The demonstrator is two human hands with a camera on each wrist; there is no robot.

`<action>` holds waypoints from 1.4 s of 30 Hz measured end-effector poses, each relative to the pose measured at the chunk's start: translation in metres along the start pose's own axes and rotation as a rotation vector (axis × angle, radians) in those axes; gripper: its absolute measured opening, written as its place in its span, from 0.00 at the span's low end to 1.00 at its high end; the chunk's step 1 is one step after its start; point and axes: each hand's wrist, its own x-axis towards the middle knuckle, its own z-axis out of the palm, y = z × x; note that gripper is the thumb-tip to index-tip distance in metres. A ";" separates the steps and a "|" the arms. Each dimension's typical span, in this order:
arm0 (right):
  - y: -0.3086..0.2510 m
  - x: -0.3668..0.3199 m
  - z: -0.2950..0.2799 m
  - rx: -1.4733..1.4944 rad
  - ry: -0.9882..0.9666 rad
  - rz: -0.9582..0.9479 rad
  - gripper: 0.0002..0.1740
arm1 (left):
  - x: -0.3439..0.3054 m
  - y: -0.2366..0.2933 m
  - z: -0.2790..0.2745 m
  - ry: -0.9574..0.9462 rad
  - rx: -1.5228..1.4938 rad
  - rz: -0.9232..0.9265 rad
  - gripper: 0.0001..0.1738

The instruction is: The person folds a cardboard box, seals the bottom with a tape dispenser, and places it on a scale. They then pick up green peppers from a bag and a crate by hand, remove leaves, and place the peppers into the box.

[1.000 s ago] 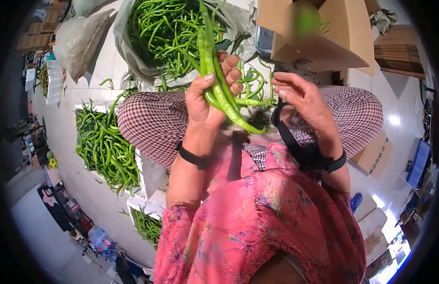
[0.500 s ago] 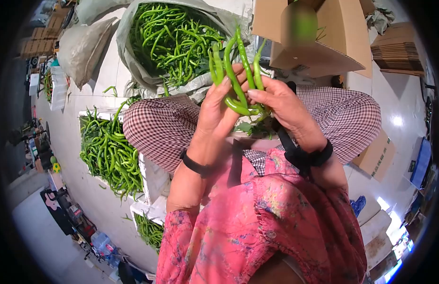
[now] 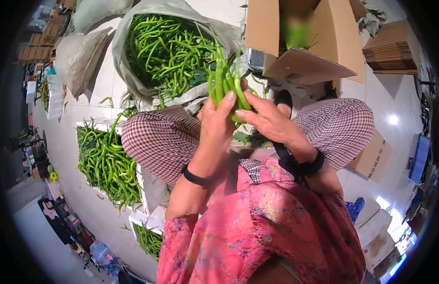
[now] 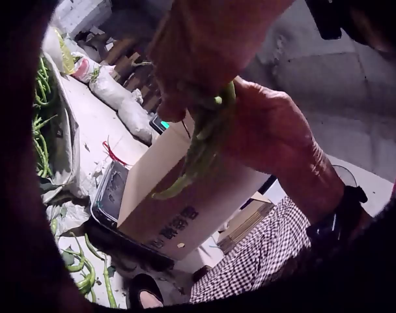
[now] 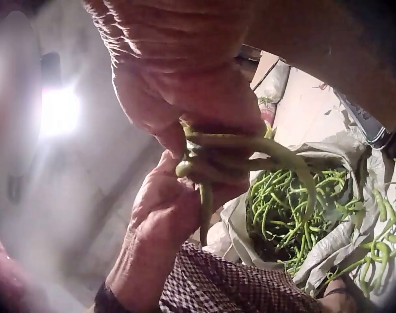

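Note:
Both hands are together in front of the crossed legs, around a small bunch of long green chili peppers (image 3: pixel 220 80). My left hand (image 3: pixel 215 122) grips the bunch with its thumb laid along the near side. From the other side my right hand (image 3: pixel 271 121) holds the same bunch, thumb pointing left across the lower ends. Tips of the peppers point up and away from the body. In the right wrist view a curved chili pepper (image 5: pixel 302 171) sticks out past the fingers. The fingers behind the bunch are mostly hidden.
A large open sack (image 3: pixel 119 45) full of green chili peppers lies ahead. Right of it stands an open cardboard box (image 3: pixel 319 66) with some green inside. White foam boxes (image 3: pixel 152 182) of peppers stand at the left. Loose peppers and leaves (image 3: pixel 251 137) lie between the legs.
The right hand, free a second ago, has moved left to the left hand and now holds the peppers too. The spread peppers have been drawn together into a tighter bunch.

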 end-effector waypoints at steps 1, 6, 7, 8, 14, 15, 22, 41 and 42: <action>0.003 0.002 0.002 0.026 -0.004 -0.068 0.27 | 0.000 -0.001 0.002 0.028 0.102 0.020 0.24; 0.002 0.009 0.008 0.030 0.185 -0.030 0.33 | -0.004 0.004 0.004 -0.160 -0.052 -0.127 0.32; 0.003 0.011 0.005 0.032 0.178 -0.024 0.33 | -0.001 0.006 0.001 -0.152 -0.056 -0.128 0.32; 0.004 0.013 0.001 0.169 0.149 -0.038 0.31 | 0.003 0.011 0.001 -0.175 0.246 -0.100 0.32; -0.014 0.015 -0.053 0.895 0.037 0.092 0.25 | -0.013 0.079 0.011 0.030 0.201 0.094 0.33; -0.017 0.015 -0.060 1.036 0.007 0.041 0.25 | -0.018 0.090 0.007 0.040 0.153 0.097 0.30; -0.095 0.000 -0.111 0.878 0.146 -0.128 0.35 | -0.024 0.101 0.029 0.034 0.358 0.098 0.20; -0.036 0.072 -0.308 0.444 0.499 0.198 0.15 | 0.106 -0.001 0.062 -0.210 1.290 0.512 0.07; -0.036 0.082 -0.312 0.439 0.412 0.219 0.16 | 0.102 0.002 0.053 -0.142 1.210 0.446 0.07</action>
